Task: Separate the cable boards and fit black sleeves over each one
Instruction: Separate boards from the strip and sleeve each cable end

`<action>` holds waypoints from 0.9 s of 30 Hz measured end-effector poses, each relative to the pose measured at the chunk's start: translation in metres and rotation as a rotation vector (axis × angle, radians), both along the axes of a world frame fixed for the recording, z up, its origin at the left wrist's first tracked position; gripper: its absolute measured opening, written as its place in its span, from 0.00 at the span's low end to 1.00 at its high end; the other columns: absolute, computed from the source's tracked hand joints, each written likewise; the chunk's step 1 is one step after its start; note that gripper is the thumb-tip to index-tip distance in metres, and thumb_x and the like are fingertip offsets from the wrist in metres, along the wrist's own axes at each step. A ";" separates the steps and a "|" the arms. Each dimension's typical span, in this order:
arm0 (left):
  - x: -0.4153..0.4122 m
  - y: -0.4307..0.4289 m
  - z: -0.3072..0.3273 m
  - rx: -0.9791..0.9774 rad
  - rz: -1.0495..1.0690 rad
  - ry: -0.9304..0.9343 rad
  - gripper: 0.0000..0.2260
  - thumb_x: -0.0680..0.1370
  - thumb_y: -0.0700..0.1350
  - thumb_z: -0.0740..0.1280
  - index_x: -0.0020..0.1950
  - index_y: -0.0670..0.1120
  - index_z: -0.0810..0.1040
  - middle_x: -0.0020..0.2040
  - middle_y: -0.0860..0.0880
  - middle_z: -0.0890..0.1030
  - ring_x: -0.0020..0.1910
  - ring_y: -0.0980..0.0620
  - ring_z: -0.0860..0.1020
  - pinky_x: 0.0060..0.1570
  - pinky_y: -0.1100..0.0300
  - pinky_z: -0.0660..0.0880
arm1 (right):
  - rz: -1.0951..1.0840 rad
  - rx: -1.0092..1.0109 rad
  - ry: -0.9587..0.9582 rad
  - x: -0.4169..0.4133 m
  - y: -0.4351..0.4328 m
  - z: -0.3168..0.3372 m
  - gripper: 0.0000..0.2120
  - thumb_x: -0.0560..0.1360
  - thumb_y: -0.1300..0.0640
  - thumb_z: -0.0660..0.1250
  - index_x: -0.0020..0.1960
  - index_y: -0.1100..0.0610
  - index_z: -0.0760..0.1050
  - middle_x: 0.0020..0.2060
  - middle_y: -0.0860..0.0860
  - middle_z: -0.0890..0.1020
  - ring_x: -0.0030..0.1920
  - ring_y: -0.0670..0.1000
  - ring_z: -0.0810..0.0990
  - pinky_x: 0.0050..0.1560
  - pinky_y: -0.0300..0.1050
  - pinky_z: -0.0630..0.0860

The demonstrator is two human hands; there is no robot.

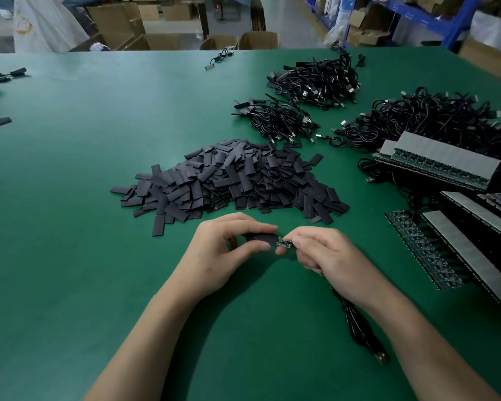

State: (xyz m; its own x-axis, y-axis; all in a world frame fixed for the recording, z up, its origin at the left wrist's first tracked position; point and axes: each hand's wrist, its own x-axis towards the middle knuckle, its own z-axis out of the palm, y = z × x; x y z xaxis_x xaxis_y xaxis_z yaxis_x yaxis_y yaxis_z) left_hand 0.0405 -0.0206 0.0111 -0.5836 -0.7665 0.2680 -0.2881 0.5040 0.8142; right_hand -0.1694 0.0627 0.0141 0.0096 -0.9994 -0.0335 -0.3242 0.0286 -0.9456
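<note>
The board [282,242] is a sliver of green circuit, light and stiff but, I'd judge, easy to crack or to tear at the solder where its cable [356,322] joins, so I take it by its edges at the cable end and keep off the components. My right hand [324,253] pinches it there, fingers curled close. The free end points left at the mouth of the sleeve [261,238]; whether it has entered, I cannot tell. The sleeve is soft, thin and flattened, likely a little slick. My left hand [229,250] pinches it between thumb and fingertips, and I expect that squeezing its side edges would pop the mouth open. All this is held just above the table [70,198], midway along its near edge. The cable trails back under my right wrist to a plug [381,357] lying on the table near that edge, limp and no help in pushing. Beyond my hands lies the sleeve pile [229,178]. Along the right edge lie unseparated panels [434,166] with cables attached, and toward the far right corner are cable bundles [315,79].
</note>
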 end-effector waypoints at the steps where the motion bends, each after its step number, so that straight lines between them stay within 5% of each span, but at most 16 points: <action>1: 0.000 0.000 0.000 0.002 0.001 -0.005 0.10 0.76 0.44 0.76 0.56 0.53 0.87 0.49 0.57 0.84 0.48 0.50 0.81 0.42 0.59 0.74 | -0.003 0.004 0.017 -0.001 -0.001 0.000 0.13 0.78 0.46 0.60 0.46 0.46 0.83 0.27 0.43 0.69 0.31 0.48 0.64 0.36 0.49 0.62; 6: 0.000 0.002 0.001 -0.022 0.001 -0.024 0.10 0.75 0.44 0.77 0.56 0.53 0.87 0.49 0.57 0.85 0.49 0.53 0.82 0.43 0.63 0.73 | -0.037 -0.010 0.052 0.000 -0.001 -0.003 0.09 0.76 0.46 0.65 0.44 0.47 0.82 0.27 0.42 0.74 0.30 0.46 0.68 0.35 0.46 0.65; 10: 0.001 0.001 0.001 -0.076 0.015 -0.043 0.11 0.76 0.45 0.77 0.57 0.53 0.86 0.48 0.57 0.85 0.48 0.54 0.82 0.42 0.60 0.75 | -0.048 -0.043 0.073 0.001 -0.001 -0.002 0.07 0.81 0.55 0.69 0.45 0.51 0.83 0.38 0.55 0.83 0.39 0.59 0.78 0.44 0.59 0.75; 15: 0.000 0.001 0.001 -0.103 0.045 -0.011 0.08 0.75 0.45 0.77 0.54 0.51 0.87 0.46 0.57 0.86 0.45 0.54 0.82 0.41 0.57 0.76 | -0.047 -0.006 0.044 -0.004 -0.001 -0.003 0.09 0.83 0.56 0.67 0.46 0.51 0.83 0.28 0.44 0.75 0.31 0.45 0.70 0.35 0.47 0.66; 27: -0.006 0.007 0.000 -0.077 -0.005 0.023 0.08 0.75 0.44 0.77 0.54 0.49 0.88 0.47 0.57 0.86 0.46 0.56 0.83 0.50 0.64 0.77 | -0.025 -0.012 0.066 -0.001 0.000 -0.005 0.10 0.83 0.53 0.67 0.44 0.45 0.81 0.28 0.44 0.73 0.31 0.48 0.69 0.37 0.50 0.67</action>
State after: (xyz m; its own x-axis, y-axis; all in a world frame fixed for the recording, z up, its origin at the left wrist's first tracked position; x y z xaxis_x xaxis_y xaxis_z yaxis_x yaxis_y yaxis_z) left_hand 0.0343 -0.0133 0.0113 -0.5803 -0.7404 0.3393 -0.2675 0.5667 0.7793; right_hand -0.1706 0.0629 0.0094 -0.0175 -0.9996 -0.0214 -0.3847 0.0265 -0.9226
